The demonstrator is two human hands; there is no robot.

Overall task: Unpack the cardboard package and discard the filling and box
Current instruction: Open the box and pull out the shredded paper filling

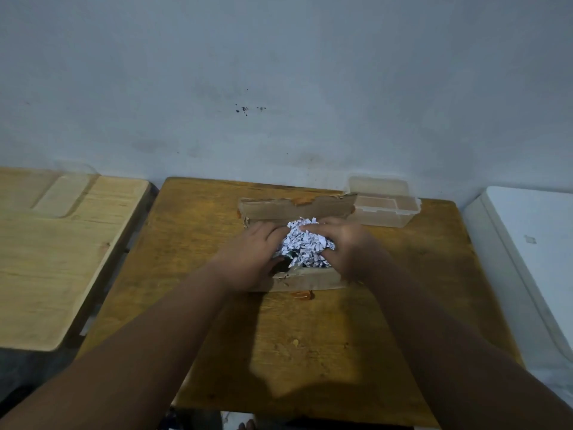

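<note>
Your wooden table (217, 321) carries everything, and the cardboard box (310, 282) sits on it toward the far edge, just in front of a clear plastic container (384, 206). The box is already opened: its far flap (294, 209) is folded back with a torn edge, so step 1 of the job looks done.

The shredded paper (305, 243) is heaped in the box's mouth, so the filling is not yet out. Your left hand (248, 256) and right hand (347, 246) cup it from either side, with the fingers curled into and over the clump, pressing it together between them. Your left fingertips are buried in the paper and cannot be seen.

Something small and dark (286, 263) shows under the paper near your left hand; what it is cannot be told.

By my reading you are at the scooping stage. Lifting out the filling, removing the contents and discarding both the filling and the box all remain.
</note>
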